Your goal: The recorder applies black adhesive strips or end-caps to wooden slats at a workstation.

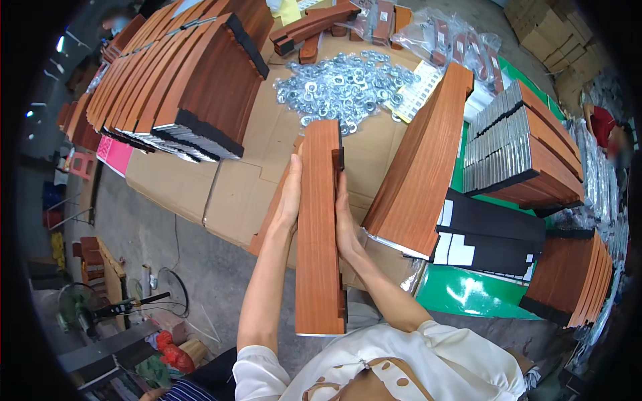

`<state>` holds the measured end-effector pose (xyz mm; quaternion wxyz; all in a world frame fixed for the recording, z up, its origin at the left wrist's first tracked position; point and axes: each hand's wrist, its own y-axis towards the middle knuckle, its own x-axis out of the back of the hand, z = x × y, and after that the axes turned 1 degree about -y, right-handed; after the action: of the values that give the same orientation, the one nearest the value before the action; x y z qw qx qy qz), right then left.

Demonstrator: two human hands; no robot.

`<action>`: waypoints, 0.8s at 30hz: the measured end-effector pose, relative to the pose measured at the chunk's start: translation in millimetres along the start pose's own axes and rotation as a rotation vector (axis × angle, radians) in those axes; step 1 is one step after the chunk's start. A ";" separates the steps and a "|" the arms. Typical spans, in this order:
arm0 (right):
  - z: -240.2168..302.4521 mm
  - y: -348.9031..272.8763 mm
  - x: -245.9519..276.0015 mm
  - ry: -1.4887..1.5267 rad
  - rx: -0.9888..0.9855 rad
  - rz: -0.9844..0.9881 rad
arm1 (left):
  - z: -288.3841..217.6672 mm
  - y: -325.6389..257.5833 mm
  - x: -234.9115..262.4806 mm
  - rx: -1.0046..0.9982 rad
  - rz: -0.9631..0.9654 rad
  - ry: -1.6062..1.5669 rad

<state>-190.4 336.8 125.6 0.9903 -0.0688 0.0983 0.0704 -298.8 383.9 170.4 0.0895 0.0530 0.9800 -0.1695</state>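
Stack of brown wood-grain panels point(214, 87) stands at 10 o'clock on the cardboard-covered worktop point(244, 174). The left hand point(292, 190) lies along the left side of a brown board point(318, 234) at the centre, its length running from 12 to 6 o'clock. A heap of clear rings point(341, 87) lies at 12, beyond the far end. The right hand point(344, 224) lies against the opposite side, so the two hands hold the board between them. A wide brown panel point(424, 174) rests apart at 2; past it come a panel bundle point(498, 147) and, between 3 and 4, black sheets point(498, 227). The step in hand looks like two-handed handling of this single board; the next move calls for even pressure from both sides.
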 end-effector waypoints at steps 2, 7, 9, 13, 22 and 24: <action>-7.9 0.5 6.3 0.066 -0.102 0.077 | 14.5 0.4 4.0 0.034 0.010 -0.005; -15.5 4.2 8.5 0.060 -0.111 -0.005 | 46.4 8.4 20.5 0.126 0.065 -0.034; -39.0 -3.8 16.1 -0.014 -0.190 -0.040 | 59.1 -3.3 26.4 0.152 0.087 -0.042; -85.0 -19.8 15.1 0.222 -0.451 -0.051 | 94.8 -17.5 27.3 0.184 0.144 -0.054; -108.8 -35.3 12.2 0.538 -0.689 -0.108 | 153.8 -5.7 60.0 0.371 0.198 -0.173; -117.6 -49.9 21.1 0.563 -0.679 -0.128 | 170.7 -11.1 61.4 0.411 0.158 -0.218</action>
<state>-184.0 272.9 13.2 0.8487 -0.4123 0.3309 0.0156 -333.5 319.7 4.0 0.1950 0.1281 0.9024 -0.3623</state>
